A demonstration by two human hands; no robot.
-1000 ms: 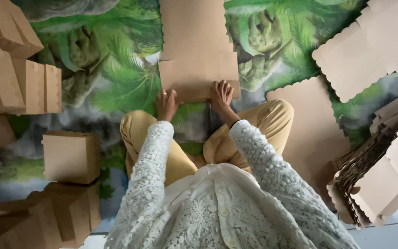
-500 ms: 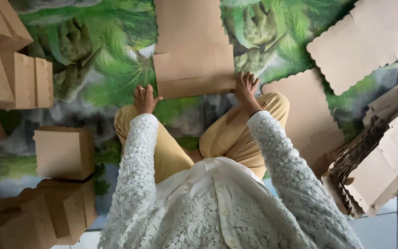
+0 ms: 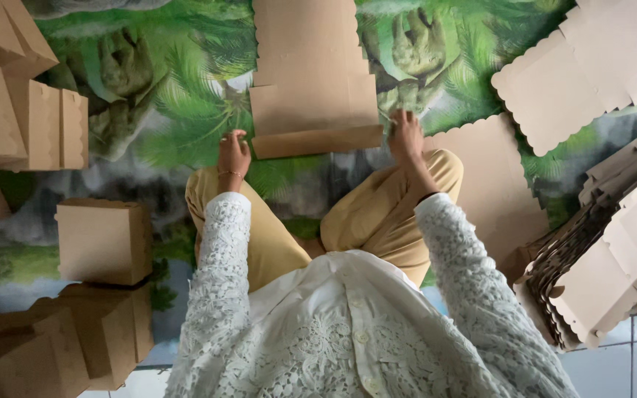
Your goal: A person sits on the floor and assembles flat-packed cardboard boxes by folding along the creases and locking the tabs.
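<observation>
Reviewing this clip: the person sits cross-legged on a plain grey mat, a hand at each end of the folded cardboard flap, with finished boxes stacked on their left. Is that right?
One detail is off: the mat is not plain grey. The head view shows it printed with green palm leaves. The rest holds: left hand and right hand sit at the ends of the cardboard flap, and finished boxes are stacked on the left.

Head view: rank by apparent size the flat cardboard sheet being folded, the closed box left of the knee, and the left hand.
1. Flat cardboard sheet, largest; its top runs out of frame.
2. Closed box, clearly smaller in the picture.
3. Left hand, smallest.
The box lies nearer the camera, so its true size against the sheet is unsure.
</observation>
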